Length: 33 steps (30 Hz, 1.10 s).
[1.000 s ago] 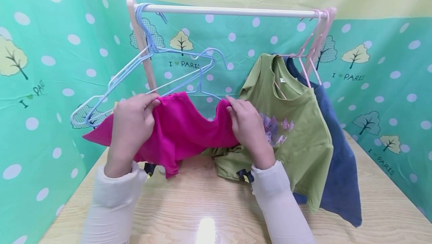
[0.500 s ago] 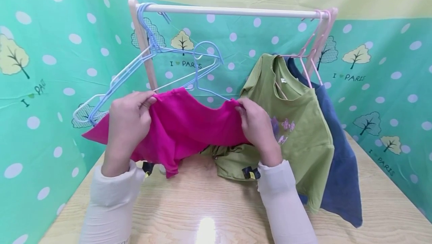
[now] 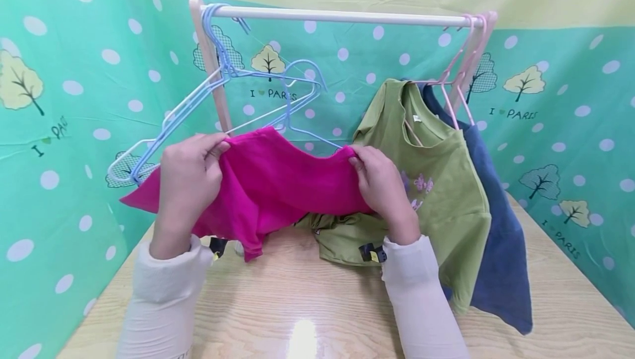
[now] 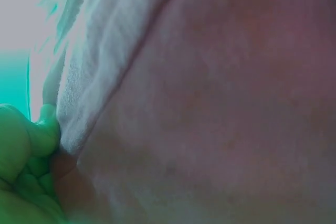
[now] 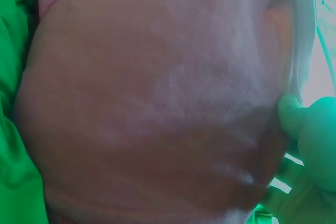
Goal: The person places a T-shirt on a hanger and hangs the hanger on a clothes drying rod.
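Observation:
A bright pink shirt (image 3: 292, 182) is stretched between my two hands above the table, its neckline dipping between them. My left hand (image 3: 190, 182) pinches its left shoulder edge between thumb and fingers. At the other shoulder, my right hand (image 3: 379, 182) pinches the cloth the same way. A light blue hanger (image 3: 289, 100) rises from behind the neckline, its hook free of the rail and its lower part hidden by the shirt. In the left wrist view the shirt (image 4: 210, 108) fills most of the picture, and the thumb (image 4: 44, 132) presses on its edge. The right wrist view shows the right thumb (image 5: 294, 116) likewise on the cloth.
A rack with a white rail (image 3: 337, 15) stands behind. Blue and white hangers (image 3: 173, 108) hang at its left end. On pink hangers (image 3: 448, 83) at the right hang a green shirt (image 3: 436, 182) and a dark blue garment (image 3: 501, 237). Green cloth (image 3: 347, 243) lies on the wooden table (image 3: 297, 304).
My right hand has moved slightly right, drawing the pink shirt's neckline wider and flatter. The blue hanger has shifted and turned its hook a little. My left hand has barely moved.

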Tool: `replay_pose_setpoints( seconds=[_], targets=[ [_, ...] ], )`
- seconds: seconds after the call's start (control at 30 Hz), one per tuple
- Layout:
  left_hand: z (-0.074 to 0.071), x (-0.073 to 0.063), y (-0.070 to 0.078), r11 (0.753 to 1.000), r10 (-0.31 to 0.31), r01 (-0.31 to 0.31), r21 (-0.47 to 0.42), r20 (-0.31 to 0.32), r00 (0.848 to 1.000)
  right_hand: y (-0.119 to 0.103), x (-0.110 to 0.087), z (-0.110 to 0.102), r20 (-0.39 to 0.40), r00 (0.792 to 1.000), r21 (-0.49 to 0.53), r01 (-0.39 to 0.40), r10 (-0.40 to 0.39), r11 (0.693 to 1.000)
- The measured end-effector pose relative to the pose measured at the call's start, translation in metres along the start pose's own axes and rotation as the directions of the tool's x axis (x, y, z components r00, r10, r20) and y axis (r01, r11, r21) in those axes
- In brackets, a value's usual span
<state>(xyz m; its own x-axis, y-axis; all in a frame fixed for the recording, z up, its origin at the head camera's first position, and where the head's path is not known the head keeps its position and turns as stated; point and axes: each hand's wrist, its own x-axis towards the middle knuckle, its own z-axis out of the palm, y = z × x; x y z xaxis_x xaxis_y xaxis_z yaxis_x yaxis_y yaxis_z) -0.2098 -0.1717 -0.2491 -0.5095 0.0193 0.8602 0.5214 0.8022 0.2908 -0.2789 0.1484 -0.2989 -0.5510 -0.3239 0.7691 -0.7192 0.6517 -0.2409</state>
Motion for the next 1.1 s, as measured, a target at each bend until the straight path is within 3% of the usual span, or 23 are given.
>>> replay_pose_setpoints(
  seconds=[0.23, 0.47, 0.6, 0.73, 0.9, 1.1],
  targets=[
    [0.0, -0.001, -0.002, 1.0, 0.004, -0.005, -0.012, -0.021, 1.0, 0.006, -0.003, -0.003, 0.031, 0.998, 0.002, -0.049, 0.049, 0.999],
    [0.008, -0.003, 0.002, 1.0, 0.022, -0.022, 0.011, 0.011, 1.0, -0.002, -0.002, -0.007, 0.077, 0.992, 0.073, -0.108, 0.102, 0.991],
    [0.018, -0.004, 0.007, 0.999, 0.029, -0.031, 0.03, 0.051, 0.998, -0.01, 0.0, -0.003, 0.007, 0.998, 0.097, -0.066, 0.065, 0.993],
    [0.028, -0.007, 0.014, 0.997, 0.051, -0.055, 0.051, 0.085, 0.995, -0.018, 0.003, 0.005, -0.096, 0.995, 0.104, 0.041, -0.031, 0.994],
    [0.034, -0.008, 0.022, 0.995, 0.072, -0.079, 0.054, 0.133, 0.988, -0.026, 0.006, 0.012, -0.219, 0.967, 0.073, 0.151, -0.132, 0.986],
    [0.024, -0.005, 0.019, 0.998, 0.058, -0.056, -0.016, 0.212, 0.975, -0.03, 0.006, 0.013, -0.31, 0.941, 0.038, 0.154, -0.135, 0.987]
  ],
)
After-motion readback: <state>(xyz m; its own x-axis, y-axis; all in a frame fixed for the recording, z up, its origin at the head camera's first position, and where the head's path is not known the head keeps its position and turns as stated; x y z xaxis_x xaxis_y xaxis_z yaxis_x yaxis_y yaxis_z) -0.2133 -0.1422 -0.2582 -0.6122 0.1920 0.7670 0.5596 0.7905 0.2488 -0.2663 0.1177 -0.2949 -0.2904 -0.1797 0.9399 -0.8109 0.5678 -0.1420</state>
